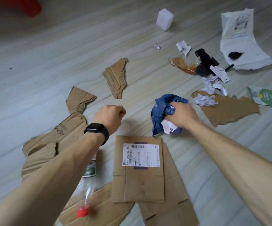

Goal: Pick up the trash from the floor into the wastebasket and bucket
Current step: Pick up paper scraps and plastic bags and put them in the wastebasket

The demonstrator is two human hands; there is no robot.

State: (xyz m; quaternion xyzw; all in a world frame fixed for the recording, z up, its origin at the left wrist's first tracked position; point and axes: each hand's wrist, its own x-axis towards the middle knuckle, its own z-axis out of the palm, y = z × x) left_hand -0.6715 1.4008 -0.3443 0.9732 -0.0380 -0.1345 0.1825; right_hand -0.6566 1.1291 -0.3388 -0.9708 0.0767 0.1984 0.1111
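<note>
While right hand [183, 114] fingers clutch blue bag [163, 111], left hand [110, 115] seems fisted; cardboard [138, 176] lies near.

I see pale floor [42, 62] strewn with litter | torn cardboard scraps [116, 78], labelled cardboard panel [138, 170] | white foam block [164, 19] | white mailer bag [241, 39] | green packet [268, 97] | crumpled paper [204, 100] on it
</note>
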